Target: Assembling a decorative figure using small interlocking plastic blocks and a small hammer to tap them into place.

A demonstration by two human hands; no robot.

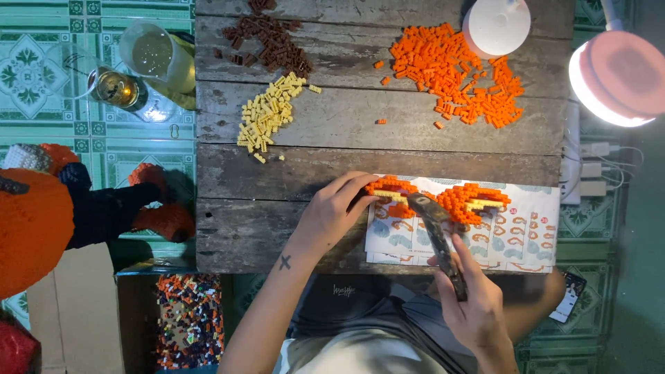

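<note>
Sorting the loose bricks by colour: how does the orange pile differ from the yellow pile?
The orange pile is clearly larger and spreads wide at the table's far right; the yellow pile is smaller, a narrow slanted strip toward the left. Orange lies against a white lamp base; yellow trails from the brown pile. Both lie loose on the wooden table.

The tabletop (346,125) is grey-brown weathered wood. On it lie an orange brick pile (454,73), a pale yellow brick pile (267,114) and a dark brown brick pile (270,38). An orange and yellow brick model (471,197) rests on a white instruction sheet (526,232) printed with small orange figures. The tool (440,239) is dark grey. The floor tiles (41,69) are green and white, patterned. The lamp (616,76) glows pink-white.
</note>
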